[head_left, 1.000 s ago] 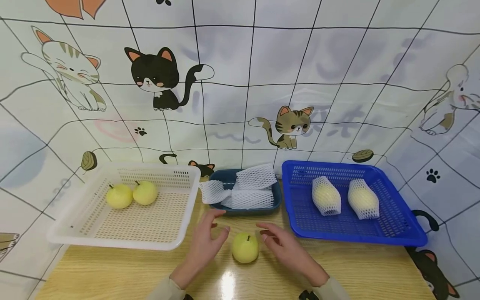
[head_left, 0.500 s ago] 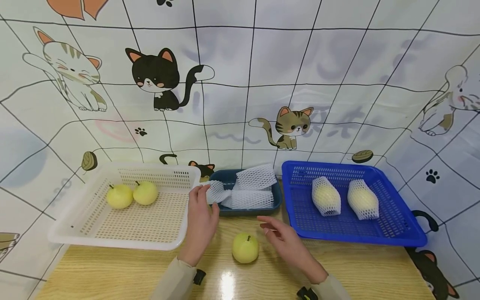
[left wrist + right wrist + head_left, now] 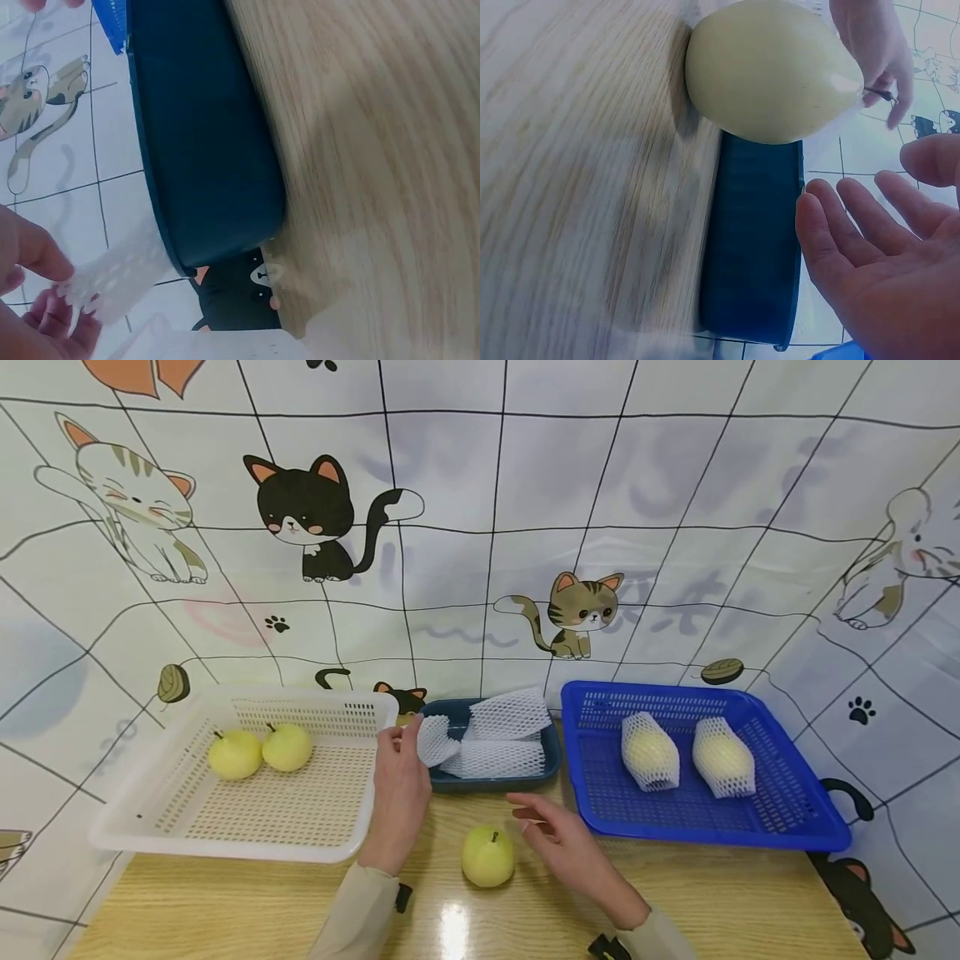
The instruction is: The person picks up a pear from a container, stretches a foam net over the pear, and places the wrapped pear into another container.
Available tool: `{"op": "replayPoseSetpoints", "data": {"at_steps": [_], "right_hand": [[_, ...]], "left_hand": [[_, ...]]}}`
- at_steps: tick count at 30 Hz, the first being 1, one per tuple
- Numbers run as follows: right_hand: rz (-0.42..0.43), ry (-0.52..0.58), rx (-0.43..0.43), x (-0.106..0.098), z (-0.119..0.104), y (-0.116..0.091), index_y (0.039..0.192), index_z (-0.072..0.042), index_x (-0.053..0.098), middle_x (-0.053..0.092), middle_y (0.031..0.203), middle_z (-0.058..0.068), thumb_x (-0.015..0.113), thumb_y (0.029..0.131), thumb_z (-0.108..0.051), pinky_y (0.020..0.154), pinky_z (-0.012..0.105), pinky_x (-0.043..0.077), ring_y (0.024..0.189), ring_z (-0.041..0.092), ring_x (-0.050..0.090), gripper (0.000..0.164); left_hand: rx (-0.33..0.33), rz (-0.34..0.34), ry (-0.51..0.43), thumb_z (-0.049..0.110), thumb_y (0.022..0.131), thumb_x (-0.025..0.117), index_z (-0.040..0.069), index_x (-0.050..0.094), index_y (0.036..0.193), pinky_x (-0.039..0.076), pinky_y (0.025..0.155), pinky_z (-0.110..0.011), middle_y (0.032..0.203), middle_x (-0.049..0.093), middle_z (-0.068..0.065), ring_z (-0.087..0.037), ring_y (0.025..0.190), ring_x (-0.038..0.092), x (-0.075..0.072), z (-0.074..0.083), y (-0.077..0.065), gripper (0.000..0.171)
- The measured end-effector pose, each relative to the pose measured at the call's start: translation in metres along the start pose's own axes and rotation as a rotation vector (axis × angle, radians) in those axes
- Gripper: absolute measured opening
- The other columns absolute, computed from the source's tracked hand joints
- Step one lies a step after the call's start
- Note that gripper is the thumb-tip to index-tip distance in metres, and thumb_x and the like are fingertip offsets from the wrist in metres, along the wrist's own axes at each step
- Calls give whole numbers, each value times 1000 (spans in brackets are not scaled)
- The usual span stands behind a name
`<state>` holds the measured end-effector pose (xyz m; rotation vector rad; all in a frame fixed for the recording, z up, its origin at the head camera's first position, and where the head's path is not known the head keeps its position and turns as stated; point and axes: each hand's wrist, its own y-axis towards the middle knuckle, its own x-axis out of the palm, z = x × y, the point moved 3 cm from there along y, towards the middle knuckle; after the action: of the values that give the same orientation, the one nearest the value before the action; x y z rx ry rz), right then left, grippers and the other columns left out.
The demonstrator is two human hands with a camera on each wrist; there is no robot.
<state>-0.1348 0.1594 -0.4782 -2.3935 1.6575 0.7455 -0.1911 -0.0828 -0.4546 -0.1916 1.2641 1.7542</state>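
Observation:
My left hand [image 3: 400, 797] is at the left end of a small dark teal tray [image 3: 487, 786], pinching the edge of a white foam net sleeve [image 3: 437, 742]. In the left wrist view, thumb and fingers hold the rim of this net sleeve [image 3: 120, 274], which hangs over the tray's end. A yellow-green pear [image 3: 487, 857] stands upright on the table between my hands, stem up. Just to its right my right hand [image 3: 566, 847] hovers with relaxed fingers and holds nothing. The right wrist view shows its fingers apart from the pear [image 3: 772, 71].
A white basket [image 3: 247, 850] with two bare pears [image 3: 287, 747] stands on the left. On the right, a blue basket [image 3: 712, 837] contains two net-wrapped pears [image 3: 651, 753]. More foam nets [image 3: 502, 758] lie in the teal tray. A cat-print sheet [image 3: 450, 527] rises behind.
My left hand has moved from beside the pear up and left to the teal tray and taken hold of the foam net sleeve. The right hand and the pear have stayed nearly still.

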Motion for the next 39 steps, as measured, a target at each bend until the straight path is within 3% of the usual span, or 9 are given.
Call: {"op": "replayPoseSetpoints", "data": {"at_steps": [4,7,11,15,20,24,29,32,39], "right_hand": [[21,12,4,-1,-3,0,141,-3,60,64,137,19,56,105,-5,96,37,56,120,34,65,36],[59,32,5,-2,-6,0,140,-7,61,65,137,14,56,105,-6,95,36,55,121,31,65,35],[134,60,-47,-5,-11,-1,137,-9,63,67,134,7,55,105,-4,94,33,55,120,27,66,33],[220,121,-152,-10,-16,-1,134,-4,64,67,130,13,53,104,4,91,29,56,116,27,66,33],[306,217,-167,-15,-19,3,130,4,63,67,122,20,50,104,7,87,29,57,108,21,67,29],[270,284,-102,-13,-22,9,132,4,62,68,123,8,51,106,0,87,26,56,107,10,67,28],[117,414,-206,-7,-31,16,142,11,51,63,138,-7,57,103,3,98,26,53,123,8,61,41],[36,481,-273,-4,-37,20,147,17,40,58,145,1,56,101,8,102,26,50,129,10,58,49],[30,341,-52,5,-42,24,155,-9,45,51,154,10,65,103,-11,105,33,49,136,24,52,56]], "left_hand": [[13,71,-56,-21,82,63,2,50,143,49,55,-36,118,48,-24,-28,76,55,-12,3,-1,66],[-43,81,-182,-21,82,61,1,48,145,50,60,-32,116,51,-22,-24,76,53,-22,5,1,68],[-261,5,-577,-18,84,55,5,46,150,50,75,-26,117,54,-16,-23,86,52,-34,6,5,70],[-468,-72,-935,-20,85,48,11,44,151,47,79,-21,120,51,-13,-19,92,52,-46,9,6,73],[-539,-159,-1291,-22,88,44,8,39,153,50,79,-20,119,51,-10,-16,98,55,-53,14,6,72],[-524,-281,-1509,-19,91,46,6,35,155,51,80,-21,116,52,-3,-15,101,53,-47,20,1,69],[-454,-381,-1484,-19,90,48,6,37,153,50,83,-20,117,49,-4,-16,102,52,-35,31,-7,69],[-424,-384,-1350,-19,88,51,6,42,150,50,83,-20,117,49,-8,-17,101,54,-30,35,-10,67],[-308,-317,-879,-19,85,61,6,53,143,51,77,-19,111,56,-16,-20,91,58,-26,52,-11,64]]}}
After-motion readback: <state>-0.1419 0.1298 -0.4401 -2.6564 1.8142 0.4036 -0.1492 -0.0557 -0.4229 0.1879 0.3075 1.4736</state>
